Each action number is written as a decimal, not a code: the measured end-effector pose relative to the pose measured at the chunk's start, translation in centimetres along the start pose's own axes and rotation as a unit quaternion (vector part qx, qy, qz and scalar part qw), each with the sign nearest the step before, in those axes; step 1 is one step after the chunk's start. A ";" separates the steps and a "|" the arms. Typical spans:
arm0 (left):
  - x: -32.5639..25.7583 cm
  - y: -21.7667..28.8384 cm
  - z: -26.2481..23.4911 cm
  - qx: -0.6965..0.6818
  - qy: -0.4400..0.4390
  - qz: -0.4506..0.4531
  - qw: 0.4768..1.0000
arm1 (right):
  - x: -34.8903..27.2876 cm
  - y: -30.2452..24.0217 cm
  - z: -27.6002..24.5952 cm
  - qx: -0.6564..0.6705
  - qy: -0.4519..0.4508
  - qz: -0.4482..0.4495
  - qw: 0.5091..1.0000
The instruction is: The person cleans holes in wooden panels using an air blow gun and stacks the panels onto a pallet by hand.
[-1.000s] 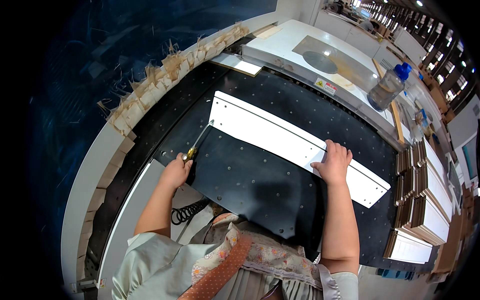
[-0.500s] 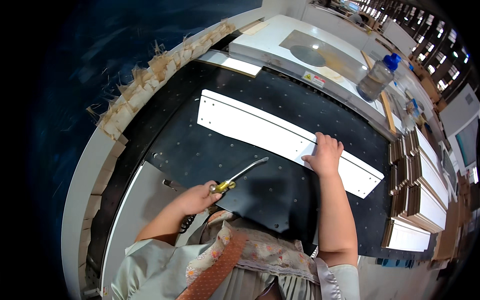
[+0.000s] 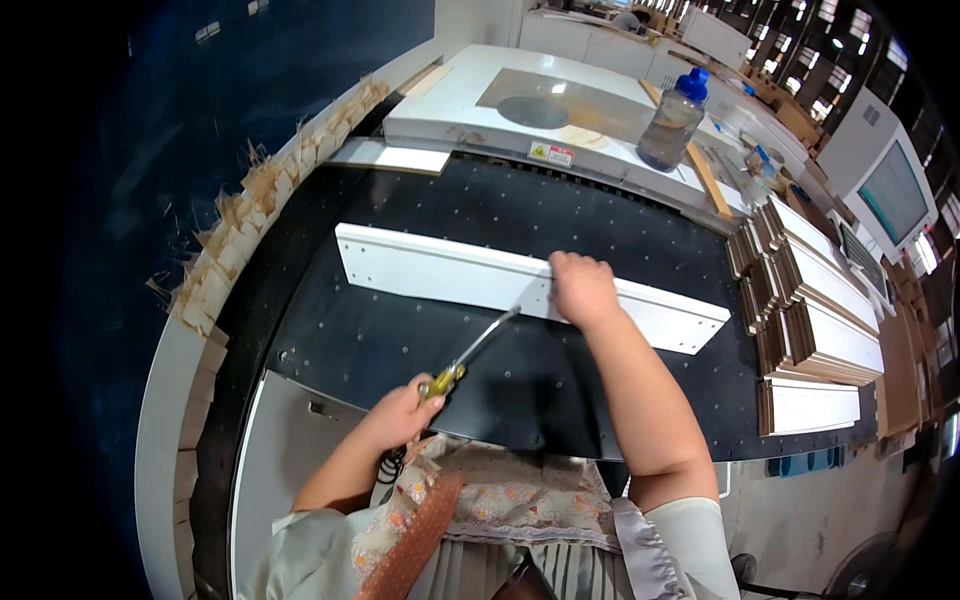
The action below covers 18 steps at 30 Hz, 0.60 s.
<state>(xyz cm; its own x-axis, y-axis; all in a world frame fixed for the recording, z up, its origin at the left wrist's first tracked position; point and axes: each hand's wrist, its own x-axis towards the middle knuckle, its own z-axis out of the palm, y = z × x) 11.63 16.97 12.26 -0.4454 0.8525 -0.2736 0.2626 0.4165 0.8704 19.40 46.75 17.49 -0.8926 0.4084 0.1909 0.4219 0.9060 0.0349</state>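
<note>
My left hand [image 3: 405,412] is closed round the yellow handle of an air blow gun [image 3: 446,381] with a long, bent metal nozzle. A dark coiled hose [image 3: 391,462] hangs below that hand. The nozzle's tip reaches the near edge of a long white board [image 3: 440,275], left of my right hand; whether it touches cannot be made out. Along the board runs a groove near its far edge, and small holes dot its face at both ends. My right hand [image 3: 584,290] grips the board a little right of its middle, fingers curled over the far edge.
The board is on a black worktop [image 3: 480,400] dotted with small round fittings. Stacks of white panels [image 3: 825,320] stand at the right. Beyond lies a white machine surface [image 3: 450,100] with a blue-capped bottle [image 3: 672,120] and a wooden strip [image 3: 708,180]. A monitor [image 3: 885,185] is at far right.
The view has shifted. The nozzle tip has come up to the board's near edge, from a short gap before. My right hand's fingers, spread before, now curl over the far edge.
</note>
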 end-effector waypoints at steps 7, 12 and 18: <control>-3.0 -1.7 -0.3 -0.080 0.047 -0.002 0.996 | 1.1 -3.7 -0.4 0.044 -0.016 -0.071 0.996; -4.1 -2.5 -0.3 -0.147 0.052 0.048 0.987 | -0.1 -3.6 -0.5 0.081 0.068 -0.097 0.990; -4.0 -0.3 -0.1 -0.155 0.043 0.139 0.977 | 0.7 -4.7 -9.0 0.213 0.313 -0.139 0.915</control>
<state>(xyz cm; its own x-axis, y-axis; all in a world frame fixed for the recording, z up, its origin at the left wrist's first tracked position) 13.19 13.39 13.11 -0.4668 0.8842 0.0151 0.1179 0.0453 0.9920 18.25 41.77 26.26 -0.6337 0.1326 0.7621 -0.0265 0.9809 -0.1927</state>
